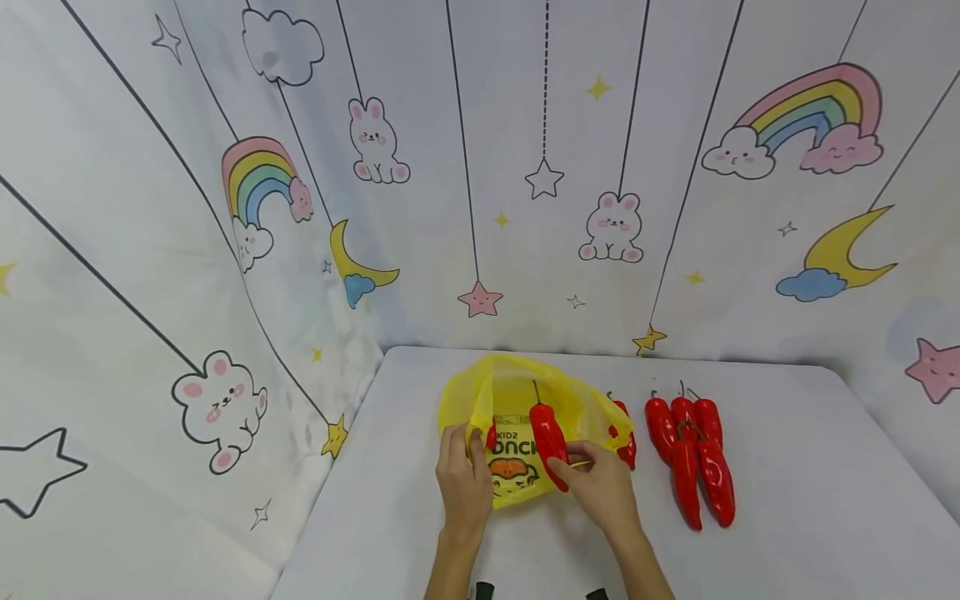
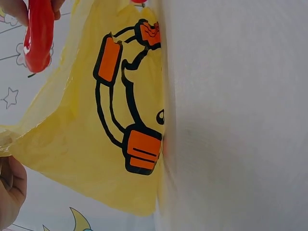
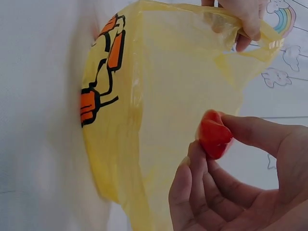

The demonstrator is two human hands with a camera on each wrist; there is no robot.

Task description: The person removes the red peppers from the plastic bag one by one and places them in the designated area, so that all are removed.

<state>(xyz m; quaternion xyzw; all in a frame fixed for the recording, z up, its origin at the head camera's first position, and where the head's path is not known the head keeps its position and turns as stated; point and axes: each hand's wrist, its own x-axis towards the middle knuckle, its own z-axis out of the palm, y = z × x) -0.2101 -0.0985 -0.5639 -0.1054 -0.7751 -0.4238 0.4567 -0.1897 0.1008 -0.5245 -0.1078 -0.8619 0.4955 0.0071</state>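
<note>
A yellow plastic bag (image 1: 517,379) with a cartoon print lies on the table, its mouth held up and spread. My left hand (image 1: 465,479) grips the left edge of the mouth; in the left wrist view its fingers pinch the gathered yellow plastic (image 2: 62,159). My right hand (image 1: 603,487) holds a red chili pepper (image 1: 549,437) between thumb and fingers, its stem pointing up in front of the mouth. From the right wrist view, the pepper's tip (image 3: 215,135) faces the camera. A bit of red (image 1: 491,437) shows beside my left fingers.
Several red chili peppers (image 1: 686,475) lie grouped on the white table (image 1: 810,467) right of the bag. Another pepper (image 1: 628,450) is partly hidden by the bag's right edge. A white cloth printed with cartoons (image 1: 525,250) stands behind the table.
</note>
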